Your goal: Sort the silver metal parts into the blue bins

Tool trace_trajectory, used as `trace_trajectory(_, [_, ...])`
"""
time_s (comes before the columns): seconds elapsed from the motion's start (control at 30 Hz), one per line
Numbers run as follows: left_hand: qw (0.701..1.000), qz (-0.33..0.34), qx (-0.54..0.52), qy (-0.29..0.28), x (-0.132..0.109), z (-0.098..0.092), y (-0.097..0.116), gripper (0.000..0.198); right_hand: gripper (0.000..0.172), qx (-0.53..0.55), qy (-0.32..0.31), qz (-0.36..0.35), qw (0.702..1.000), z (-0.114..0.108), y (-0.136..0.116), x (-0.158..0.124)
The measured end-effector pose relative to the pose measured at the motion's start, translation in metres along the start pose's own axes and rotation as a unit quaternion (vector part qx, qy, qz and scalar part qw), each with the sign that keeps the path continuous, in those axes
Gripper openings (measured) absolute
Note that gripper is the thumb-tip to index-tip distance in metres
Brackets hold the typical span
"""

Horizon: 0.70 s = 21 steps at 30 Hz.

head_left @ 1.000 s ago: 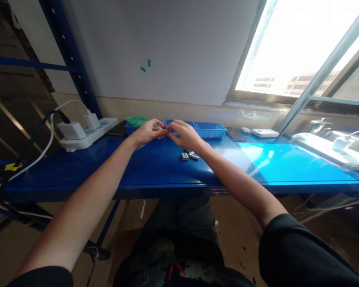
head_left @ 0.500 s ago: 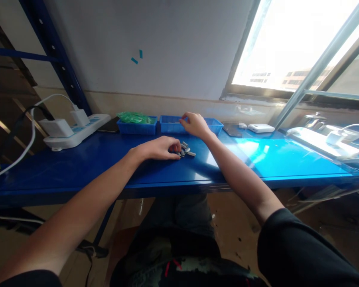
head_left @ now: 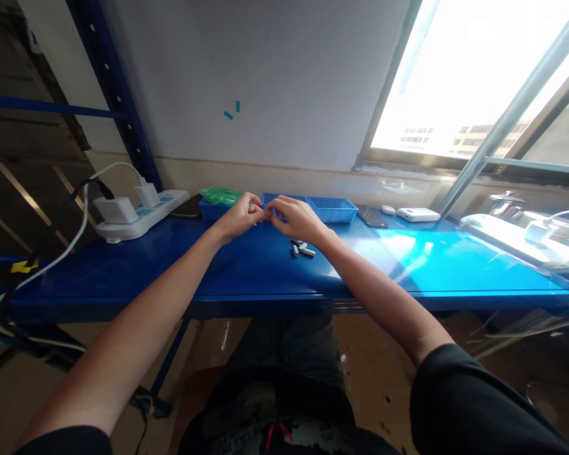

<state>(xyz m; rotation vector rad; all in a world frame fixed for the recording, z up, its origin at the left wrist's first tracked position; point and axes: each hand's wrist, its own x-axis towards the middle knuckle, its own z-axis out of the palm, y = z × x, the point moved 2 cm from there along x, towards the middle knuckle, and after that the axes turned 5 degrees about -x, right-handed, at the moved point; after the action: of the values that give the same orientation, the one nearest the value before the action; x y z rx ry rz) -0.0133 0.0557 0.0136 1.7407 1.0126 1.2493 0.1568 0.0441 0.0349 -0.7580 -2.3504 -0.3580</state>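
I have the left fingers (head_left: 258, 216) and right fingers (head_left: 279, 206) close together over the surface (head_left: 246, 272). Just before them, slightly right, pieces (head_left: 308, 252) lie clustered. Behind them I see two trays (head_left: 339, 213) side by side; behind and left, a third tray (head_left: 212, 213) with a bag (head_left: 220, 196) in it. Farther left sits a power strip (head_left: 145, 220) bearing plugs (head_left: 116, 210). Right of the fingers lie a phone (head_left: 372, 217) and, beyond it, a case (head_left: 418, 215).

The wall (head_left: 289, 76) is pale, with a tan band (head_left: 265, 172) at table height. The window (head_left: 455, 69), upper right, admits daylight, brightening the blue table's (head_left: 246, 272) right side. A blue post (head_left: 107, 69) stands left. The floor (head_left: 374, 385) is brown.
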Motion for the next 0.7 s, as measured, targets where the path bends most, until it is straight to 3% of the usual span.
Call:
trace_trajectory(0.1, [1.000, 0.002, -0.014, -0.011, -0.003, 0.006, 0.004, 0.053, 0.019, -0.014, 0.155, 0.002, 0.988, -0.017, 0.001, -0.001])
trace_trajectory(0.2, [0.996, 0.020, 0.072, -0.037, -0.008, 0.017, 0.007, 0.050, 0.029, -0.018, 0.333, 0.040, 0.942, -0.045, 0.006, -0.007])
trace_trajectory(0.27, [0.982, 0.043, 0.163, -0.089, -0.012, 0.027, 0.008, 0.047, 0.036, -0.033, 0.390, 0.079, 0.917, -0.059, 0.011, -0.010])
trace_trajectory(0.3, [0.970, 0.054, 0.201, -0.122, -0.015, 0.032, 0.009, 0.045, 0.039, -0.046, 0.386, 0.104, 0.915, -0.063, 0.015, -0.010])
trace_trajectory(0.37, [0.947, 0.075, 0.253, -0.182, -0.019, 0.042, 0.010, 0.043, 0.039, -0.080, 0.298, 0.158, 0.938, -0.059, 0.026, -0.008])
trace_trajectory(0.43, [0.929, 0.106, 0.277, -0.221, -0.022, 0.049, 0.010, 0.042, 0.038, -0.111, 0.121, 0.207, 0.964, -0.045, 0.043, -0.007])
trace_trajectory(0.5, [0.915, 0.134, 0.291, -0.246, -0.024, 0.053, 0.010, 0.040, 0.044, -0.131, -0.051, 0.255, 0.957, -0.028, 0.062, -0.010])
trace_trajectory(0.53, [0.910, 0.143, 0.294, -0.255, -0.025, 0.054, 0.010, 0.037, 0.047, -0.136, -0.101, 0.277, 0.946, -0.023, 0.071, -0.013])
trace_trajectory(0.6, [0.905, 0.148, 0.299, -0.263, -0.024, 0.053, 0.010, 0.032, 0.047, -0.141, -0.128, 0.311, 0.931, -0.018, 0.085, -0.017])
trace_trajectory(0.7, [0.905, 0.138, 0.312, -0.253, -0.022, 0.051, 0.009, 0.028, 0.044, -0.122, -0.101, 0.307, 0.938, -0.018, 0.087, -0.018])
